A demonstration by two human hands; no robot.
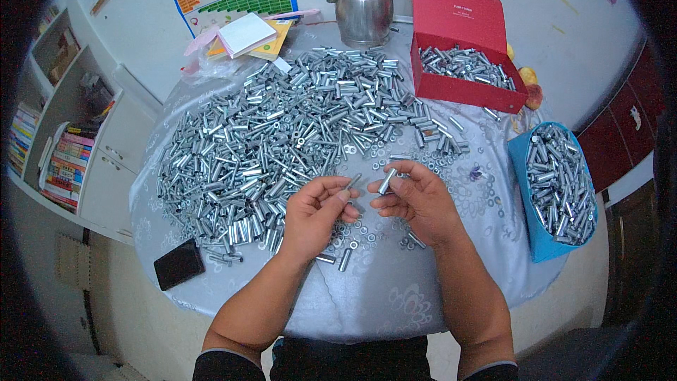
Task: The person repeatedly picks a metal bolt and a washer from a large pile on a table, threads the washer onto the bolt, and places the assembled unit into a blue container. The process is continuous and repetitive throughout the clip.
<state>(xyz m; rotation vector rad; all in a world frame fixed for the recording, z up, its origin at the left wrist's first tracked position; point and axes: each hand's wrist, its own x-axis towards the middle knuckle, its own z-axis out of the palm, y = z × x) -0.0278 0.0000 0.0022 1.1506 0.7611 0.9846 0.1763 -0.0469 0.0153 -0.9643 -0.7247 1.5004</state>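
Note:
Near the middle of the table, my left hand (pixel 319 210) pinches a thin metal bolt (pixel 355 180) between thumb and fingers. A short distance to its right, my right hand (pixel 424 203) is closed on a shiny metal sleeve (pixel 386 182), held at a tilt. The bolt and the sleeve are apart. Beyond and to the left of both hands spreads a large heap of loose silver sleeves and bolts (pixel 261 141). Small washers (pixel 363 234) lie scattered around and below my hands. A few loose sleeves (pixel 345 259) rest just in front of my left wrist.
A red open box (pixel 469 95) of metal parts stands at the back right. A blue bin (pixel 551 247) full of sleeves is at the right edge. A metal canister (pixel 363 10), notebooks (pixel 247 34) and a black phone (pixel 178 264) share the cloth-covered table (pixel 395 310).

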